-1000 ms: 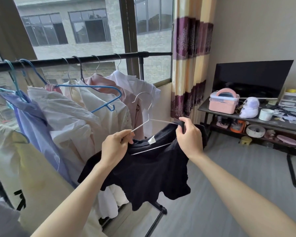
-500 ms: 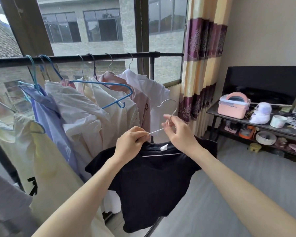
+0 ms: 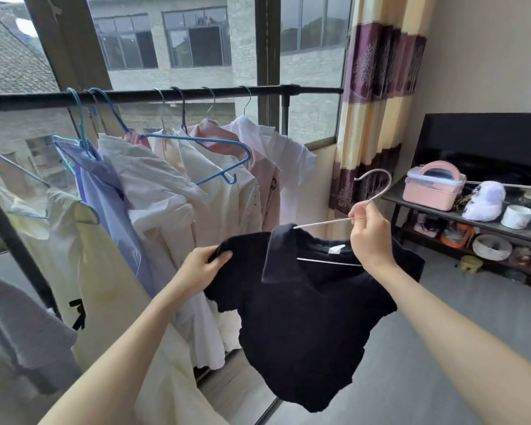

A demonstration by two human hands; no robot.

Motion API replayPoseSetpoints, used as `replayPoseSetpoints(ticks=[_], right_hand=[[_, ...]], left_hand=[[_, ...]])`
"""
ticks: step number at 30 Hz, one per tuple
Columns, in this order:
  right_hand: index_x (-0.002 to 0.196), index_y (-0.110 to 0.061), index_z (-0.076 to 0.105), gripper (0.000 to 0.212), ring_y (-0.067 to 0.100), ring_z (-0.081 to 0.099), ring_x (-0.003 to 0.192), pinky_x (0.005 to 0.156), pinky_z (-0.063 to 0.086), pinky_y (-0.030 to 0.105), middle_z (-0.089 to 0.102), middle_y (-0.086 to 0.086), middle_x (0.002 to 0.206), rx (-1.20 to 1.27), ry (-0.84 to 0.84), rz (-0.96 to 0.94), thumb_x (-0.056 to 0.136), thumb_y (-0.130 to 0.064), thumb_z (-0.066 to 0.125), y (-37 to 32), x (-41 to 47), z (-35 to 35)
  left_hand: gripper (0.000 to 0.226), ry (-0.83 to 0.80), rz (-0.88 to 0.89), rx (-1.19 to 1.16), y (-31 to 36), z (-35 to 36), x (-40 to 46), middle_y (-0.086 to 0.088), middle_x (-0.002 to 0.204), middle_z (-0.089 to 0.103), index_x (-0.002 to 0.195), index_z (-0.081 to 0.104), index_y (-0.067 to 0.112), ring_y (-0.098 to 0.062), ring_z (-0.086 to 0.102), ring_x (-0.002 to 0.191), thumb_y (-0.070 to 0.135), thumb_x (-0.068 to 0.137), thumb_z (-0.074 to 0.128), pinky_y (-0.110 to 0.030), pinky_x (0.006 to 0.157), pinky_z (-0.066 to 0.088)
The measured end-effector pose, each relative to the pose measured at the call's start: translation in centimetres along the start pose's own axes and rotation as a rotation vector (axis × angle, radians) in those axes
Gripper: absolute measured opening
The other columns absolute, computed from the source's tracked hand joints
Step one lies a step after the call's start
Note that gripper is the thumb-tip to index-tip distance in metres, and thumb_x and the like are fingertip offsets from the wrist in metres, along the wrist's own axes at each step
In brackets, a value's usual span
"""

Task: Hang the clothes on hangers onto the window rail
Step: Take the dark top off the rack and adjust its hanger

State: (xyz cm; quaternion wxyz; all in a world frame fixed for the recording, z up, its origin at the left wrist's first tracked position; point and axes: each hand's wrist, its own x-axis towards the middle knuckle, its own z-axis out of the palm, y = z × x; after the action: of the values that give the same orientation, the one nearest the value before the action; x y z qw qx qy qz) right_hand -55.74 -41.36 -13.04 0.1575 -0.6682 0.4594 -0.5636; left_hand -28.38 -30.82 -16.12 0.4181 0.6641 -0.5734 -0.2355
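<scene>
Many clothes hang in a row on the black window rail (image 3: 196,94). From the left there is a pale yellow top (image 3: 105,271), then a light purple shirt (image 3: 105,191), then white shirts (image 3: 166,197) with a blue hanger (image 3: 221,154) lying over them, then a pink shirt (image 3: 264,179) and one more white shirt (image 3: 292,167). Lower down, in front of these, the left hand (image 3: 201,268) pinches the left shoulder of a black shirt (image 3: 304,317). The black shirt is on a silver hanger (image 3: 374,191), below the rail and not on it. The right hand (image 3: 371,237) grips the silver hanger just under its hook. A striped curtain (image 3: 377,102) hangs to the right. Farther right, a tabletop (image 3: 442,211) holds a pink box (image 3: 432,188) and a white cup (image 3: 517,216).
</scene>
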Motion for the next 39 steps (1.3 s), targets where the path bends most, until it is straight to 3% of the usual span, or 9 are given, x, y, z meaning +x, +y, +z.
replayPoseSetpoints(ticks=[6, 11, 15, 19, 23, 29, 32, 34, 39], right_hand=[[0.088, 0.005, 0.057, 0.026, 0.028, 0.050, 0.072, 0.071, 0.041, 0.040, 0.058, 0.013, 0.075, -0.114, 0.023, 0.018, 0.097, -0.010, 0.038, 2.7, -0.6, -0.9], [0.086, 0.003, 0.057, 0.026, 0.024, 0.047, 0.070, 0.070, 0.038, 0.038, 0.052, 0.005, 0.071, -0.092, 0.021, 0.044, 0.097, -0.011, 0.038, 2.6, -0.3, -0.9], [0.085, 0.000, 0.057, 0.027, 0.025, 0.049, 0.070, 0.071, 0.040, 0.039, 0.051, -0.001, 0.067, -0.142, -0.053, 0.040, 0.098, -0.013, 0.037, 2.5, -0.5, -0.5], [0.083, -0.002, 0.057, 0.027, 0.022, 0.048, 0.071, 0.069, 0.037, 0.033, 0.045, -0.011, 0.062, -0.092, -0.072, 0.041, 0.098, -0.013, 0.037, 1.6, -0.4, -0.1], [0.081, -0.002, 0.057, 0.026, 0.018, 0.045, 0.065, 0.068, 0.034, 0.029, 0.045, -0.010, 0.060, -0.017, -0.100, 0.037, 0.097, -0.012, 0.039, 0.6, -0.6, 0.6], [0.081, -0.003, 0.059, 0.025, 0.004, 0.046, 0.057, 0.058, 0.035, 0.012, 0.047, -0.016, 0.059, 0.011, -0.182, -0.062, 0.096, -0.014, 0.044, 0.0, -1.0, 0.6], [0.078, -0.007, 0.060, 0.024, 0.010, 0.048, 0.055, 0.060, 0.041, 0.023, 0.047, -0.015, 0.056, 0.030, -0.229, -0.081, 0.096, -0.014, 0.046, -0.2, -1.1, 1.0], [0.078, -0.008, 0.061, 0.024, 0.016, 0.050, 0.056, 0.061, 0.042, 0.030, 0.050, -0.009, 0.055, 0.041, -0.240, -0.062, 0.095, -0.015, 0.047, -0.5, -1.0, 1.2], [0.086, -0.010, 0.065, 0.018, 0.000, 0.056, 0.063, 0.062, 0.039, 0.010, 0.064, 0.000, 0.070, 0.091, -0.263, -0.036, 0.094, -0.018, 0.051, -2.1, -1.2, 1.5]], left_hand=[[0.029, 0.352, 0.200, 0.119, -0.4, -0.4, 0.3, 0.003, 0.087, 0.066, 0.100, 0.070, 0.012, -0.016, 0.060, 0.085, -0.006, 0.083, 0.054, -0.031, 0.081, 0.048], [0.043, 0.197, 0.132, 0.296, -1.8, -0.4, 0.6, 0.005, 0.103, 0.055, 0.125, 0.055, 0.028, -0.014, 0.055, 0.095, 0.018, 0.084, 0.062, -0.033, 0.087, 0.046], [0.055, 0.156, 0.309, 0.347, -0.8, 0.5, 0.4, 0.007, 0.120, 0.049, 0.133, 0.045, 0.032, -0.010, 0.049, 0.108, 0.049, 0.081, 0.054, -0.029, 0.091, 0.042], [0.061, 0.084, 0.464, 0.631, 0.9, 2.8, 0.6, 0.005, 0.122, 0.054, 0.131, 0.047, 0.031, -0.019, 0.051, 0.112, 0.060, 0.078, 0.036, -0.038, 0.092, 0.039], [0.037, 0.199, 0.549, 0.607, 2.4, 4.5, 1.3, 0.004, 0.096, 0.066, 0.107, 0.065, 0.022, -0.022, 0.063, 0.090, 0.034, 0.086, 0.036, -0.031, 0.078, 0.043], [0.027, 0.112, 0.250, 0.348, 2.8, 4.0, 2.4, 0.007, 0.099, 0.067, 0.100, 0.066, 0.025, -0.020, 0.060, 0.097, 0.017, 0.092, 0.042, -0.037, 0.083, 0.047], [0.025, 0.096, 0.216, 0.189, 3.1, 3.8, 2.2, 0.011, 0.101, 0.063, 0.106, 0.064, 0.030, -0.014, 0.060, 0.096, 0.026, 0.092, 0.044, -0.039, 0.091, 0.046], [0.031, 0.034, 0.274, 0.293, 3.4, 4.4, 1.4, 0.012, 0.106, 0.062, 0.113, 0.061, 0.031, -0.011, 0.059, 0.098, 0.040, 0.090, 0.042, -0.036, 0.089, 0.046], [0.027, 0.113, 0.304, 0.676, 3.5, 6.3, 0.6, -0.002, 0.082, 0.066, 0.095, 0.051, 0.014, -0.031, 0.060, 0.083, 0.037, 0.097, 0.038, -0.036, 0.064, 0.043]])
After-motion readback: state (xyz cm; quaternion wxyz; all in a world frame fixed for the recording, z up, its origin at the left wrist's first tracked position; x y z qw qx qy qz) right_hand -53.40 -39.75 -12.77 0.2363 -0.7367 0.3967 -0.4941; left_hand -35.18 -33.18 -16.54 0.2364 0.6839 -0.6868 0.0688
